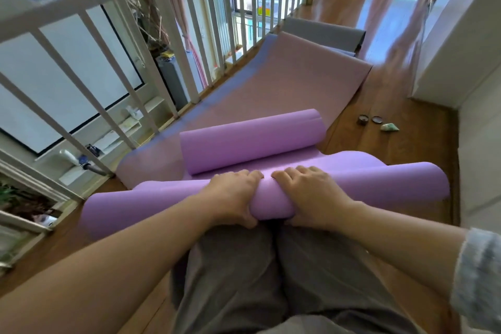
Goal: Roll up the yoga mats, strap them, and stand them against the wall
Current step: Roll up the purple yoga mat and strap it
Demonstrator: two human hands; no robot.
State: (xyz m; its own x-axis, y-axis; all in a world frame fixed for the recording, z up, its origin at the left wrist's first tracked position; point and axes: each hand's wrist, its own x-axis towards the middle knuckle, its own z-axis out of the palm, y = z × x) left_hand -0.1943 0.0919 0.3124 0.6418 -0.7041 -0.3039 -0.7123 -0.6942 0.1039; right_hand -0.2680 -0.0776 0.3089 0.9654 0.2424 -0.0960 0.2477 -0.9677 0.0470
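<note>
Two hands, left hand [233, 192] and right hand [306, 192], have their fingers clamped around the middle of the soft, light purple yoga mat roll [379, 184] by the knees on the wooden floor [406, 122]; better spread toward its ends. Beyond lie a second roll [252, 141] and a grey mat [325, 32].

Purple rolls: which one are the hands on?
The nearer roll, gripped mid-length by left hand and right hand; the farther roll lies untouched beyond.

Left hand [235, 195], right hand [309, 192] side by side gripping purple mat roll [379, 184] above knees.
</note>
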